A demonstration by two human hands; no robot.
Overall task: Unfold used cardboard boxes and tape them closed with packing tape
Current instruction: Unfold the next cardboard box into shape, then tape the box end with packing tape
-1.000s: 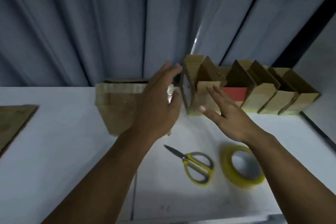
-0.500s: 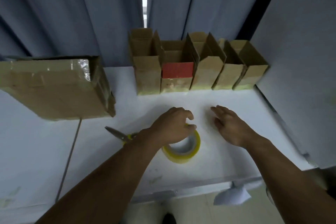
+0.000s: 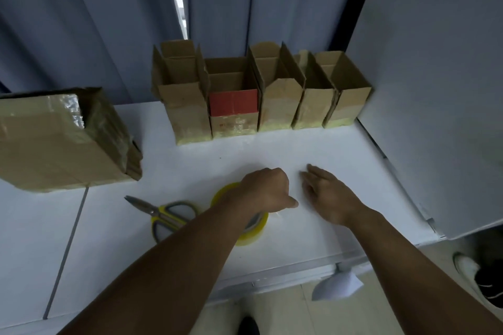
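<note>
Five small cardboard boxes (image 3: pixel 280 106) stand unfolded along the back of the table (image 3: pixel 313 144), bottoms taped, tops open. By my read, closing those tops is what's left. Your left hand (image 3: pixel 265 190) curls round the packing tape roll (image 3: pixel 253 236) beside the scissors (image 3: pixel 168 215), while your right hand (image 3: pixel 326 196) lies flat and empty alongside.

No legible text; faint marks on red-faced box (image 3: pixel 233 102) unreadable.
</note>
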